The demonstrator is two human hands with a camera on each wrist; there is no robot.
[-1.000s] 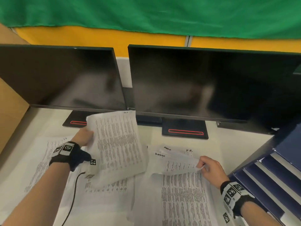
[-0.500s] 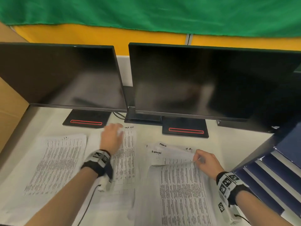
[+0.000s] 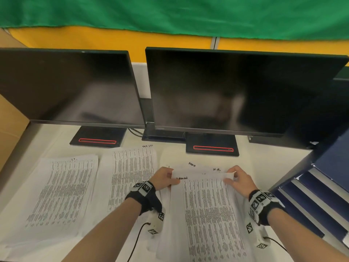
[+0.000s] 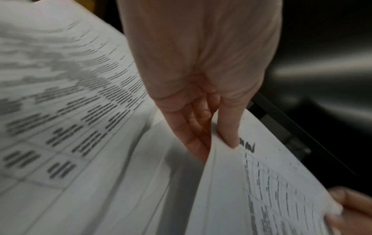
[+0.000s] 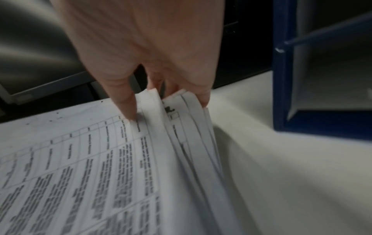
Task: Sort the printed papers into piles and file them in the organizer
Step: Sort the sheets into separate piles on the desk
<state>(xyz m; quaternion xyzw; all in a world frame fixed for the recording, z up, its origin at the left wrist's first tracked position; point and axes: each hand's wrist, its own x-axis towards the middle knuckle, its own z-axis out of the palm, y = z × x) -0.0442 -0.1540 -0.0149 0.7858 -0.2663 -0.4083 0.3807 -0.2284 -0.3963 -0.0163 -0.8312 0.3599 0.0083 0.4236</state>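
Observation:
A stack of printed papers lies on the white desk in front of me. My left hand pinches the top sheet's upper left corner, thumb on top, fingers beneath. My right hand pinches the upper right corner, where several sheet edges fan out under its fingers. Two sorted piles lie to the left: a far-left pile and a middle pile marked with handwriting at its top. The blue organizer with stepped slots stands at the right desk edge.
Two dark monitors on black stands stand close behind the papers. A cardboard panel borders the desk on the left. Cables run from both wrist cameras across the near desk.
My left hand laid its sheet on the middle pile, then crossed right to the stack's upper left corner. The right hand kept its hold at the upper right corner.

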